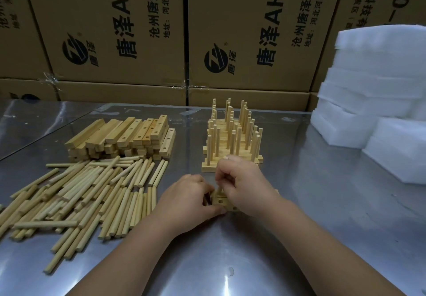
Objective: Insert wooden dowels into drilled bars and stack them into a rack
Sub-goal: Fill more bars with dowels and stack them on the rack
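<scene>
A drilled wooden bar [221, 201] lies on the metal table at the centre, mostly hidden between my hands. My left hand [187, 200] grips its left end. My right hand [242, 185] pinches an upright dowel [220, 190] standing at the bar; its tip is hidden by my fingers. Just behind my hands stands the rack [232, 138] of stacked bars with several upright dowels. A pile of loose dowels [85, 194] lies to the left, and a stack of drilled bars [122, 138] sits behind that pile.
The shiny metal table [230, 261] carries everything. White foam blocks [378, 92] are piled at the right. Brown cardboard boxes [129, 30] form a wall along the back edge. A small scrap [231, 271] lies on the table near me.
</scene>
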